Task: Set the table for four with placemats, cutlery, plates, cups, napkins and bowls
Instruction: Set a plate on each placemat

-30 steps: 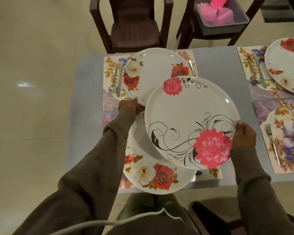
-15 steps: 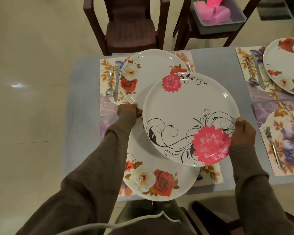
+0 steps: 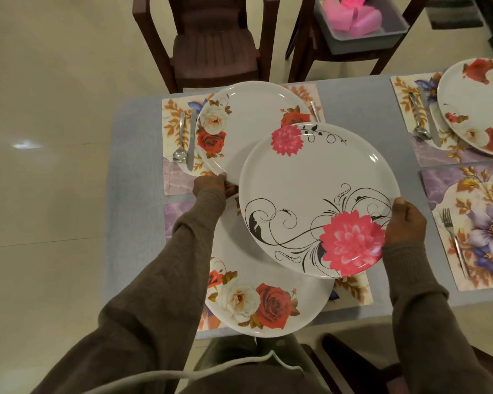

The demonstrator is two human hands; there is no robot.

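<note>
Two hands (image 3: 215, 184) (image 3: 404, 221) on plate rims.

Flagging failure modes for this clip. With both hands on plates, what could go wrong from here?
1. The right hand pinches the pink-flower plate at one rim only; it hangs above two rose plates and could tip or knock them.
2. The left hand grips the far rose plate by its edge, close to the knife and spoon; sliding it may push them off the placemat.
</note>
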